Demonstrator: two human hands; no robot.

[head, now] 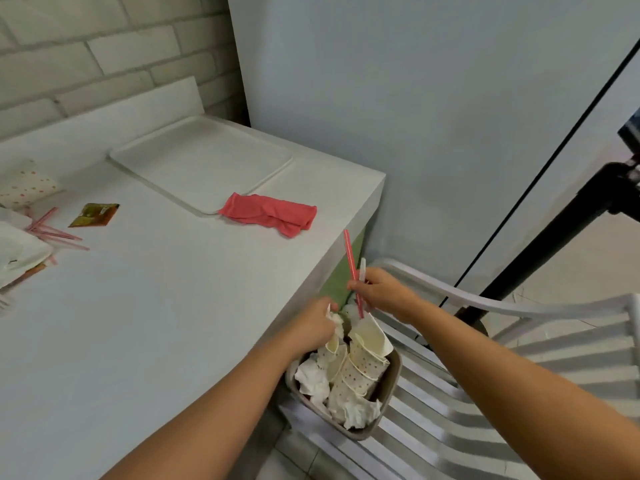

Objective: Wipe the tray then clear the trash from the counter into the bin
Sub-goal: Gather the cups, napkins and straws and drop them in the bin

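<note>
A grey bin (pixel 389 386) stands on a slatted white chair beside the counter's right edge, packed with dotted paper cups (pixel 360 370) and crumpled napkins. My right hand (pixel 381 292) hovers above it, pinching a red straw (pixel 350 261) together with a white plastic utensil (pixel 362 270). My left hand (pixel 317 322) grips a crumpled white napkin (pixel 335 318) and a paper cup over the bin's rim. The white tray (pixel 201 161) lies at the back of the counter, a pink cloth (pixel 270 214) touching its near corner.
At the counter's left lie several red straws (pixel 55 233), a brown-green wrapper (pixel 93 215), a dotted napkin (pixel 26 187) and a white plate (pixel 17 251). The white chair's arm (pixel 485 303) curves behind my right hand. A black stand (pixel 554 237) rises at right.
</note>
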